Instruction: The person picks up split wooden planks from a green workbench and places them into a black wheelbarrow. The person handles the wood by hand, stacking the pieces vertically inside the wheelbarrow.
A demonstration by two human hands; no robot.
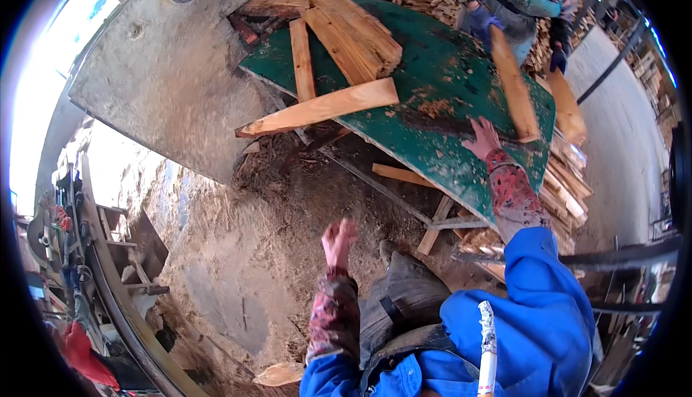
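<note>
My right hand point(481, 140) reaches over the green tabletop point(440, 73), fingers spread and nothing held. Beside its fingers lies a dark strip of wood point(445, 125); whether they touch it I cannot tell. My left hand point(339, 242) is raised over the dusty ground, slightly blurred, its empty fingers loosely bent and apart. A pale board point(321, 107) sticks out over the table's near left edge. Behind it lie a narrow board point(302, 60) and wider planks point(353, 33). Across the table, a co-worker's gloved hand point(481, 22) is at the upper end of a tilted board point(515, 87).
The co-worker's other gloved hand point(559, 58) is by a second board point(566, 109). A grey metal plate point(180, 73) adjoins the table at left. Wood pieces point(562, 188) are stacked under the right side. A curved rail point(122, 303) and a red glove-like thing point(86, 354) are lower left.
</note>
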